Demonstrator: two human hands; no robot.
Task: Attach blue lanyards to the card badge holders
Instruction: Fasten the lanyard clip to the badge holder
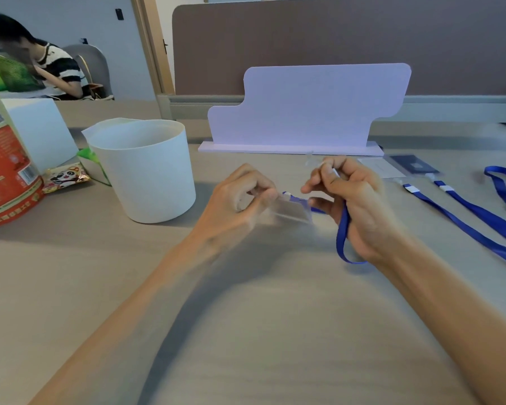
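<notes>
So, mid-attach on one unit. The left hand (pixel 243 197) pinches the clear badge holder (pixel 292 211) by its edge, fingers curled narrow, and holds it above the table (pixel 275 317) between both hands. The right hand (pixel 360 209) pinches a small pale piece at its fingertips, probably the clip strap. The blue lanyard (pixel 341 238) runs through its palm and loops below. The lanyard's end meets the holder's top edge, but with the blur I cannot tell if it's latched; I'd call it not done. At right, a second holder (pixel 376 168) and a dark-card holder (pixel 414 165) lie at the ends of laid-out lanyards (pixel 462 222). They look joined, not certain. The looped lanyard (pixel 501 178) far right has no holder visible, so it's likely still pending.
</notes>
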